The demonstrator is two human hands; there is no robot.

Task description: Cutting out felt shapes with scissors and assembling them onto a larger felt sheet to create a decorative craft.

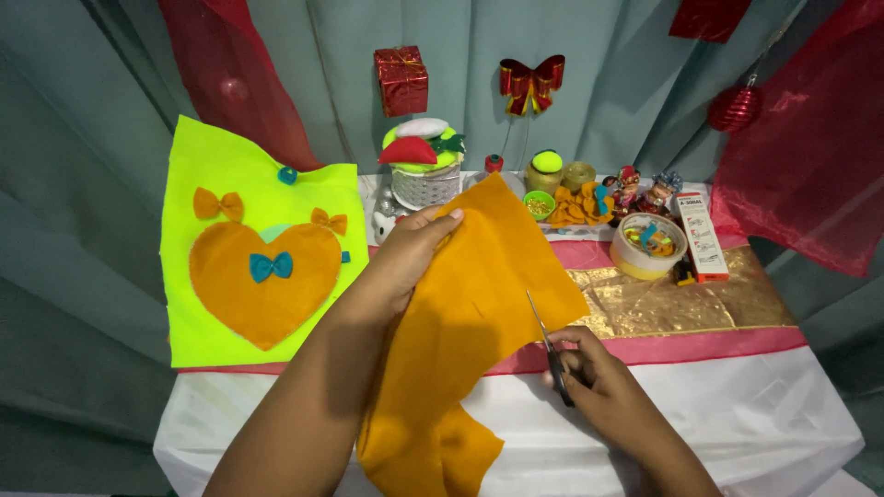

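From where I stood, the right hand (599, 373) was at about 5 o'clock, fingers curled shut through the handles of the scissors (550, 352), blades angled up against the edge of the orange felt (465, 322). The left hand (405, 258) pinched the felt's top corner near 12 o'clock, lifting it so it hung taut for the blades. Farther back at 10 o'clock, a neon green sheet (230, 166) with an orange heart leaned upright, probably for display.

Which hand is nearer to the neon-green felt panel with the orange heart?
Left. The left hand grips the orange felt sheet just beside the green panel's right edge. The right hand, holding scissors, works at the sheet's far side.
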